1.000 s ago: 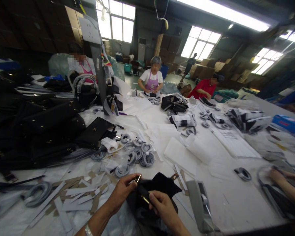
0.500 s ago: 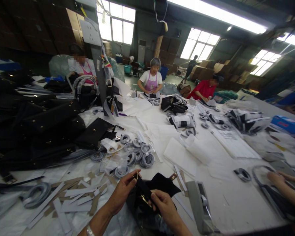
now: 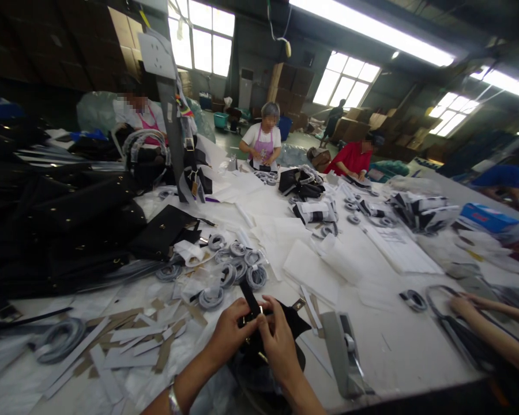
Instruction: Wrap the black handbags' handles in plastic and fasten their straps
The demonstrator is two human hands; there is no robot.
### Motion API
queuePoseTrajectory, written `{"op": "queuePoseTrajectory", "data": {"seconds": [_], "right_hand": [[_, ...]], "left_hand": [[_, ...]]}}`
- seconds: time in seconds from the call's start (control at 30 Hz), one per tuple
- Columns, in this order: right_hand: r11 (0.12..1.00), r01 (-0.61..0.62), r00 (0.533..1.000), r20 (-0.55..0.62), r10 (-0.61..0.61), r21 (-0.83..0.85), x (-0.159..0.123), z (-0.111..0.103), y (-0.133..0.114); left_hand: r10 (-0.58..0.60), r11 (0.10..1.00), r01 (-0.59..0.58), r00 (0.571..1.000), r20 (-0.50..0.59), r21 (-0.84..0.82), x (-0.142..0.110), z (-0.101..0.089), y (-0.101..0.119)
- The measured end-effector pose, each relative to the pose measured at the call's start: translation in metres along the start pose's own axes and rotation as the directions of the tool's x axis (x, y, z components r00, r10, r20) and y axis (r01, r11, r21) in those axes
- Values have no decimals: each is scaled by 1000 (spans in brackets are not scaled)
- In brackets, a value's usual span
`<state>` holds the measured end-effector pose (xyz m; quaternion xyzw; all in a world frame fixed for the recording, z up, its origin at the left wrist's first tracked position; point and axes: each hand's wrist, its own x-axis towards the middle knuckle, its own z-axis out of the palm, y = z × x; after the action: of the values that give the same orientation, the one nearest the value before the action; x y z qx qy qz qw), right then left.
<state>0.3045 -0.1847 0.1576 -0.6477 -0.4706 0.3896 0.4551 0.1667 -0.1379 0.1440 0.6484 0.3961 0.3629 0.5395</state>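
At the table's near edge is a black handbag with gold-coloured hardware, partly covered by my hands. A black strap rises from between my fingers, pointing away from me. My left hand is closed on the strap near a small gold buckle. Close against it, my right hand pinches the strap at the same buckle from the other side. The fingertips nearly meet, and what lies exactly between them is partly hidden. An open flap of the bag spreads out beyond my right hand.
Left of the bag lie loose grey and white strips; beyond are wrapped strap coils and piled black bags. A grey stapler-like tool stands at right. Near the right edge, a co-worker's hands touch another bag. Other people sit across the table.
My hands have come together at the buckle; before, they were apart along the strap. The strap end now sticks up beyond my fingers. The view has shifted slightly.
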Motion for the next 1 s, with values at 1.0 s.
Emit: {"op": "queuePoseTrajectory", "data": {"seconds": [1.0], "right_hand": [[995,-83,937,-344,61,-49,-40,-59,-5]], "left_hand": [[-45,957,3,989,138,289,-17,12,-8]]}}
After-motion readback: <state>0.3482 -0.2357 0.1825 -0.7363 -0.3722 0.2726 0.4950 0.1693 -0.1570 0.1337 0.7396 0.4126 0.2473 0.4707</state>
